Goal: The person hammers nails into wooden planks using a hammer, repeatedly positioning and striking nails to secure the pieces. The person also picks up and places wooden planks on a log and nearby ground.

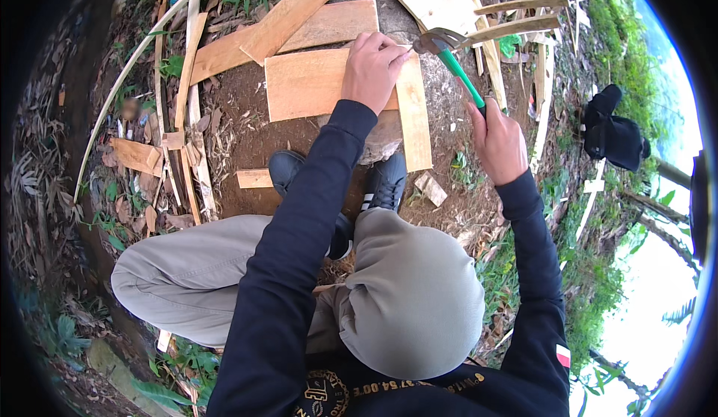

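Observation:
My right hand (499, 146) is closed round the green handle of a claw hammer (462, 79). The hammer's metal head is beside the fingertips of my left hand (372, 71). That hand is pinched over the upper right part of a wide wooden board (303, 86); what its fingers hold is too small to make out. A narrower wooden plank (415, 118) runs down from under the hammer head, along the board's right end. Beneath the planks, part of a stone or block (383, 136) shows between them and my shoes.
Loose planks (329, 26) lie beyond the board. At the upper right are a square wooden piece (434, 0) and propped wooden strips (516, 28). Long strips (196, 110) lie on the left. A small offcut (431, 189) rests by my right shoe (385, 184). A black bag (615, 134) sits far right.

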A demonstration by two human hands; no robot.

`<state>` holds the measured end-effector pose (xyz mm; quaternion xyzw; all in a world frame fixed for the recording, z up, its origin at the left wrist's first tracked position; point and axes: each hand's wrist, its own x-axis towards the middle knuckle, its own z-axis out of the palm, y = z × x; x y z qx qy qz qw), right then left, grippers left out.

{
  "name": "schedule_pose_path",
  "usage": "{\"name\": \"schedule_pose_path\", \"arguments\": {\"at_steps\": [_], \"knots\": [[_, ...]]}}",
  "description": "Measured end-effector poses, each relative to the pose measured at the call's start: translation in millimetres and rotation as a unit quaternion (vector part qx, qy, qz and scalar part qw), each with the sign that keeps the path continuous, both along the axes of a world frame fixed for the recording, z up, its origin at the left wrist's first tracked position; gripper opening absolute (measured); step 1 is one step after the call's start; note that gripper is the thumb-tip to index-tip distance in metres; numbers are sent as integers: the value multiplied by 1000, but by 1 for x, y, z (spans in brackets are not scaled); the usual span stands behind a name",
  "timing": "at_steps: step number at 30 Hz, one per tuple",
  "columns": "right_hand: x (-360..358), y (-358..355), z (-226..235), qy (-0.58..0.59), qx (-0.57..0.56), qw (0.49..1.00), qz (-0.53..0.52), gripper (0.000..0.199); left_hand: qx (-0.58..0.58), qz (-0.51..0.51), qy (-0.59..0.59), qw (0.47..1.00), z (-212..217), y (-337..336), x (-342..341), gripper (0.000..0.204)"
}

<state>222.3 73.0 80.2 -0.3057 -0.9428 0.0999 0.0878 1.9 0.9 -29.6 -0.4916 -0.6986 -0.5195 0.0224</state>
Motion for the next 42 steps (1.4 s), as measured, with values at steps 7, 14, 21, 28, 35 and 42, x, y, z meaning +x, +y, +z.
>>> {"name": "schedule_pose_path", "arguments": {"at_steps": [7, 14, 21, 28, 35, 42], "knots": [[7, -16, -3, 56, -70, 995, -42, 26, -34, -7, -23, 999, 7, -10, -5, 23], [8, -10, -5, 89, -100, 989, -68, 26, -24, 22, 18, 999, 6, -15, -2, 27], [-6, -2, 13, 55, -77, 995, -32, 28, 19, 28, 36, 999, -8, 2, 1, 6], [-12, 12, 6, 2, -39, 999, 25, 28, 5, 24, 59, 998, -5, 0, -2, 9], [3, 8, 1, -54, -33, 998, -7, 29, 8, 12, 50, 999, -2, -1, 2, 9], [-1, -8, 6, 47, -51, 997, -25, 31, 15, 10, 27, 999, -1, -1, 2, 8]]}}
